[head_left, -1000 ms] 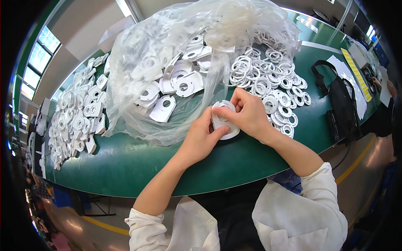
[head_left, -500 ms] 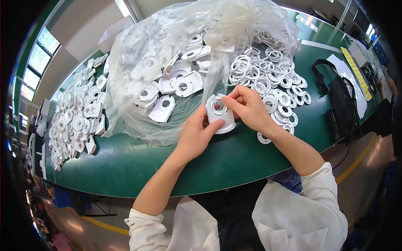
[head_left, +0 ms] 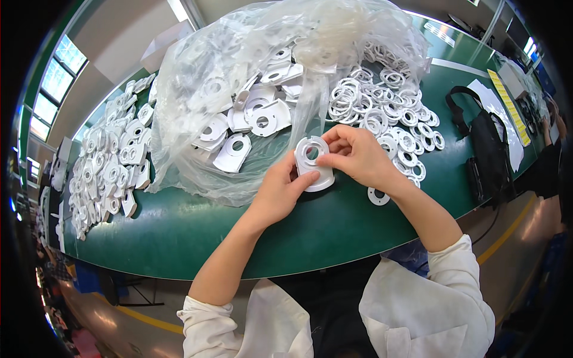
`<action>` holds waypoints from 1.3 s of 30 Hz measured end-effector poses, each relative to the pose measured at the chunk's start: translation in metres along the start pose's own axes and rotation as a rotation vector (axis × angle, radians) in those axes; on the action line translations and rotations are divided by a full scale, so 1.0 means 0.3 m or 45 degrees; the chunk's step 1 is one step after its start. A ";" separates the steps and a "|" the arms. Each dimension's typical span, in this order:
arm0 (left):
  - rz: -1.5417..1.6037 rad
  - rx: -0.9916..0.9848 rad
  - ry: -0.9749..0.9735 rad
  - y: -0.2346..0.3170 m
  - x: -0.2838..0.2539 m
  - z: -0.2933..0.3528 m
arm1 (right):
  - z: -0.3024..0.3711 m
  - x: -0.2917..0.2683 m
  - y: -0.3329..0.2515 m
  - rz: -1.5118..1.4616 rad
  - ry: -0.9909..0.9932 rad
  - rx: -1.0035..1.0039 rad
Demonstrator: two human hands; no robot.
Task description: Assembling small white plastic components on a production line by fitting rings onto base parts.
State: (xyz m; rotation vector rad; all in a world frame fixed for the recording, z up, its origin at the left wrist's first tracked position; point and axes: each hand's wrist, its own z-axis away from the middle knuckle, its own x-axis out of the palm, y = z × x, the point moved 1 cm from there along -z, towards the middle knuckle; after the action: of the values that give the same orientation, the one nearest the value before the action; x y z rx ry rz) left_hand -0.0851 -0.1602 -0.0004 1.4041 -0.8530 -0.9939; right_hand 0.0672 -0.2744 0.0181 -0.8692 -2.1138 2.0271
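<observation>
Above the near part of the green table, my left hand (head_left: 283, 185) is closed around a white plastic plate (head_left: 322, 179), its thumb lying across the front. A white ring (head_left: 302, 151) sits over the round hole in the plate's upper part. My right hand (head_left: 354, 156) pinches the right side of the ring and plate, its thumb at the ring's edge and its other fingers curled. Just right of that hand spreads a heap of loose white rings (head_left: 388, 110). Behind my hands, more white plates (head_left: 233, 153) lie in a clear plastic bag (head_left: 197, 173).
On the left of the green table (head_left: 197, 238) lies a pile of white plates with rings (head_left: 110, 170). A black bag (head_left: 488, 140), white papers (head_left: 514, 143) and a yellow strip (head_left: 507, 104) lie at the right. Another person's hand (head_left: 558, 125) shows at the far right.
My right thumb and fingers have shifted from the ring's upper right down to its lower right side. The ring now appears flatter against the plate. My left hand keeps its hold.
</observation>
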 end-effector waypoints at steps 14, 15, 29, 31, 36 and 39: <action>-0.371 -0.098 -0.034 0.040 0.023 0.011 | 0.011 0.025 -0.005 0.308 0.112 0.066; -0.252 -0.083 -0.061 0.022 0.016 0.009 | 0.011 0.022 -0.001 0.307 0.107 0.064; 0.110 -0.060 0.021 -0.004 0.001 0.004 | -0.009 -0.004 -0.025 -0.183 -0.026 0.159; -0.058 0.032 0.072 0.007 0.007 0.006 | -0.005 0.002 -0.011 -0.150 0.008 0.129; -0.391 0.111 0.117 0.035 0.026 0.019 | -0.001 0.020 -0.002 -0.031 0.093 0.072; -0.448 0.124 0.121 0.036 0.030 0.021 | 0.000 0.023 0.003 -0.014 0.114 0.141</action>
State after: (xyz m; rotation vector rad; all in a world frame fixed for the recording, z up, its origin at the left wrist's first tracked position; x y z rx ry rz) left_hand -0.0870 -0.1718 0.0096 1.7097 -0.6014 -1.1505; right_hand 0.0618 -0.2713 0.0150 -0.9112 -1.9360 2.0369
